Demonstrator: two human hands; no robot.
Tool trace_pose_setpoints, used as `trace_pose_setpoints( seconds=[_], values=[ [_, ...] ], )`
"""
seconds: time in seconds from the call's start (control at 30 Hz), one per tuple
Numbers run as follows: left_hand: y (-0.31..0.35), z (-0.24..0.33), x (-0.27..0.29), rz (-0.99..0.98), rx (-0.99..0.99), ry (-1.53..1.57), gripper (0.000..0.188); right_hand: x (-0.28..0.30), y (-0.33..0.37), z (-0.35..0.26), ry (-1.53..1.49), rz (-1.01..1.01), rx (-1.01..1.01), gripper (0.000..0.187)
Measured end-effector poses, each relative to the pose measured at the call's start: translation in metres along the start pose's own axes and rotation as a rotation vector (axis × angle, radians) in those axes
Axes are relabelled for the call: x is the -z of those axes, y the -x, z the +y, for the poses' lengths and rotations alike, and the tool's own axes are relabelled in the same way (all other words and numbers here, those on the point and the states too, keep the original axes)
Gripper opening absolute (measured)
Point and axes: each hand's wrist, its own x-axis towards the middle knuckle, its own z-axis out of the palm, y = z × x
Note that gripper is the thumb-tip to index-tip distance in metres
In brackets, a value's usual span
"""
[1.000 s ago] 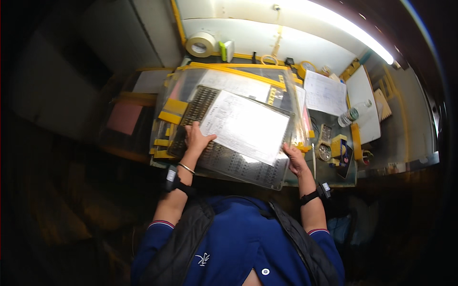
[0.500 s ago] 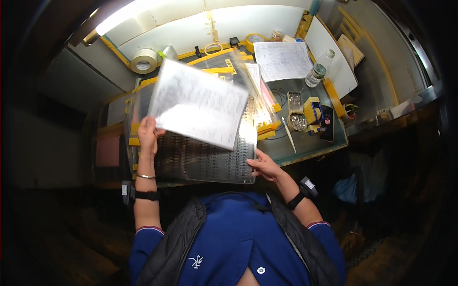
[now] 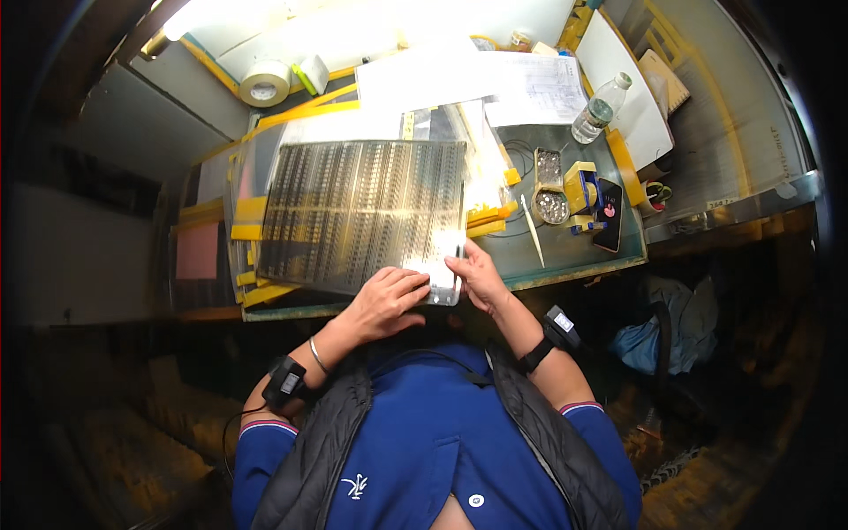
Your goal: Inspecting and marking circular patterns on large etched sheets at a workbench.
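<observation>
A dark, glossy sheet printed with dense rows of small patterns point(image 3: 362, 208) lies over the stack on the desk, its near right corner at the front edge. My right hand point(image 3: 478, 279) pinches that sheet's right edge near the corner, thumb on top. My left hand point(image 3: 389, 302) rests on the sheet's near edge with its fingers extended, beside the right hand. A white paper point(image 3: 424, 75) lies beyond the sheet, washed out by the lamp's glare. Yellow-taped clear sheets point(image 3: 250, 212) show from under the dark one.
A printed drawing point(image 3: 534, 88), a water bottle point(image 3: 602, 110), two small trays of shiny bits point(image 3: 549, 181), a yellow and blue tape dispenser point(image 3: 580, 196), a phone point(image 3: 609, 216) and a white pen-like tool point(image 3: 533, 231) are on the right. A tape roll point(image 3: 265, 84) stands back left.
My left hand has let go of the white paper, now at the back, and come down to the dark sheet's near edge. The dark sheet is uncovered and slightly farther from me.
</observation>
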Motion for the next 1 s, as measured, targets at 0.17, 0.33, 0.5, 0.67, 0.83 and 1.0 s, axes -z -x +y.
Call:
trace_pose_setpoints(
  seconds=[0.17,0.33,0.5,0.67,0.83,1.0],
  values=[
    [0.007,0.003,-0.007,0.248,0.132,-0.217,0.026,-0.020,-0.007,-0.020,-0.008,-0.141,-0.061,0.039],
    [0.006,-0.001,-0.024,0.442,0.102,-0.141,0.011,-0.012,0.014,-0.026,-0.065,-0.167,-0.250,0.050],
    [0.005,0.001,-0.014,0.519,0.221,0.022,0.018,0.007,0.030,-0.023,0.022,-0.113,-0.223,0.043],
    [0.010,-0.007,0.028,0.785,0.202,-0.141,0.014,0.004,0.003,-0.015,0.070,0.164,-0.055,0.045],
    [0.036,0.007,0.055,0.598,-0.052,-0.199,0.014,-0.033,-0.001,-0.037,0.328,0.367,0.055,0.053],
    [0.062,0.007,0.018,0.316,-0.056,-0.060,0.014,-0.062,-0.023,-0.048,-0.067,0.061,-0.162,0.060]
  ],
)
